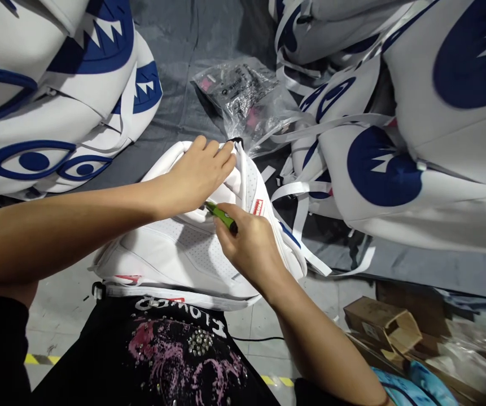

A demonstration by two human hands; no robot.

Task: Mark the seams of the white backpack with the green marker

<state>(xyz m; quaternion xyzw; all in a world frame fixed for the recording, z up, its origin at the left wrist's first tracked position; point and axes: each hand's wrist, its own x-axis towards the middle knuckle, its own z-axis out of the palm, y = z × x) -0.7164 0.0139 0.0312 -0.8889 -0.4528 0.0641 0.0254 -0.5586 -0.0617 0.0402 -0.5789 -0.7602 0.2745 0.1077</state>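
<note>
A white backpack with dotted panels and small red labels lies at the table's edge, against the person's front. My left hand rests on its upper part, fingers bent over the white fabric near a black buckle. Just to the right, my right hand is closed round a green tool. The tool's tip points up and left to the fabric just below my left hand; what it touches there is hard to make out.
White and blue bags with eye designs are piled at the left and right. Behind the backpack lies a clear plastic bag with dark and pink items. An open cardboard box is at the lower right.
</note>
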